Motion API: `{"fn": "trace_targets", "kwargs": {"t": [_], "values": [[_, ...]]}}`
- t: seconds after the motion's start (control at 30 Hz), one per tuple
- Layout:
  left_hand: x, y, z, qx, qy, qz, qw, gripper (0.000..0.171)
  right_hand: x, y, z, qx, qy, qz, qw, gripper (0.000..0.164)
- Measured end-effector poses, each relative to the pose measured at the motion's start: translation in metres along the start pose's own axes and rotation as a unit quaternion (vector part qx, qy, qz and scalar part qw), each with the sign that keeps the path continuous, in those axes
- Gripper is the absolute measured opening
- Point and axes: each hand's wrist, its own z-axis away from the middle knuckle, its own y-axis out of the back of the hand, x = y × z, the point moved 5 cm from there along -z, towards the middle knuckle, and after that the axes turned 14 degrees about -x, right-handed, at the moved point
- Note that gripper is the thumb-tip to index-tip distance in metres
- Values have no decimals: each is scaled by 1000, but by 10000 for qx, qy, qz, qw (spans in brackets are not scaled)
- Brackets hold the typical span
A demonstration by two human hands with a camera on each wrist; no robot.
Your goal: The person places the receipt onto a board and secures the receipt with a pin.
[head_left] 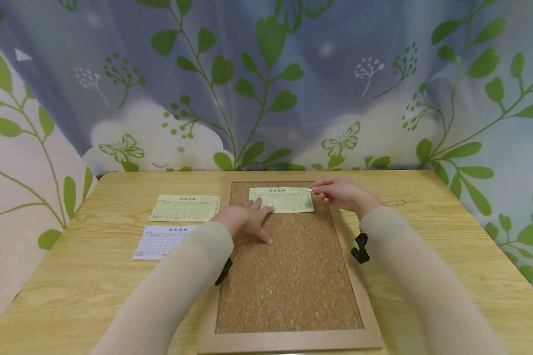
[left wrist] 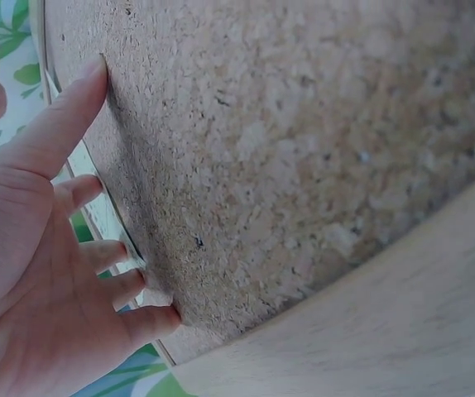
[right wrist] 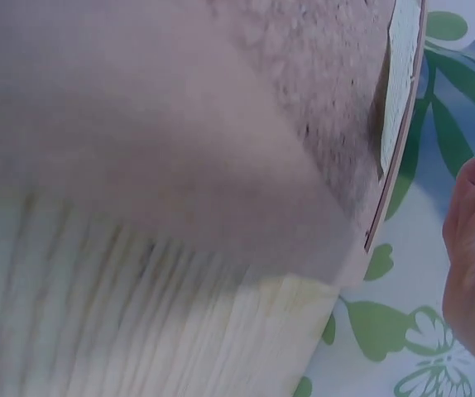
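The left hand (head_left: pixel 251 220), grip spread apart, touches the yellow slip (head_left: pixel 288 201) and corkboard (head_left: pixel 288 281), while the right hand (head_left: pixel 340 193) pinches a small object (head_left: pixel 311 190) at the slip's corner.

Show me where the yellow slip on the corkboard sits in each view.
Head: the slip is just above and right of picture centre, the left hand at its lower left.
Left wrist: the slip, a pale strip left of centre, partly behind the fingers.
Right wrist: the slip, a pale strip at upper right.
Shared landmark: the cork surface.
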Motion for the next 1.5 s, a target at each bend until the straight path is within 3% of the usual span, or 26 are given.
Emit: {"fn": "trace_targets", "kwargs": {"t": [0.67, 1.2, 1.5], "values": [[0, -5, -3, 41, -37, 42, 10000, 89, -9, -21, -35, -136, -199, -205, 9995, 37], [-1, -2, -3, 30, 32, -61, 10000, 90, -10, -20, -50, 100, -458, -94, 9989, 32], [0, -1, -3, -19, 59, -55, 10000, 89, -12, -19, -61, -84, -557, 92, 9984, 31]]}}
